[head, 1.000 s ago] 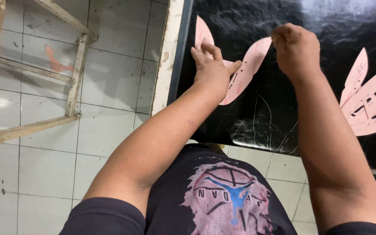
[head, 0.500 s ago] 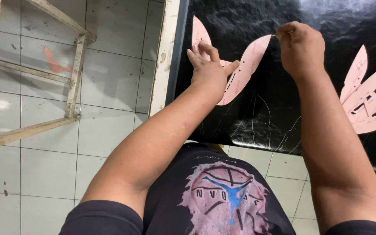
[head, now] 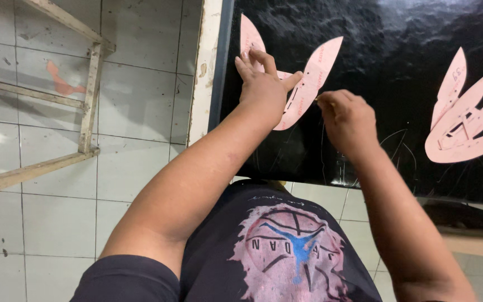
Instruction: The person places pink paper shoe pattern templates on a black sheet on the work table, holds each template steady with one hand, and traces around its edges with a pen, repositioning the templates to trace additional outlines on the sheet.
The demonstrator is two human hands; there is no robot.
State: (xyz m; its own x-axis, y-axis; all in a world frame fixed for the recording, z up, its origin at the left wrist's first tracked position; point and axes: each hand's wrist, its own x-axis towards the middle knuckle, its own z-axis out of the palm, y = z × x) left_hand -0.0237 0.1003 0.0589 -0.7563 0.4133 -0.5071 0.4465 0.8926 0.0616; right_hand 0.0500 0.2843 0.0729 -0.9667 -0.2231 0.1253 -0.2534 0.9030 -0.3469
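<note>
A pink card pattern (head: 312, 75) with two pointed lobes lies on a black leather sheet (head: 398, 61). My left hand (head: 262, 85) presses flat on the pattern's middle, fingers spread. My right hand (head: 346, 116) is closed at the pattern's lower right edge, with its fingers pinched as if on a thin marking tool whose tip touches the edge; the tool itself is barely visible. Faint scratched outlines show on the leather below my hands.
A second stack of pink patterns (head: 465, 120) lies on the leather at the right. The table's pale edge (head: 205, 72) runs along the left side of the sheet. A wooden frame (head: 88, 106) stands on the tiled floor at left.
My right hand has come down from the upper tip of the right lobe to the pattern's lower right edge. My left hand stays pressed on the pattern.
</note>
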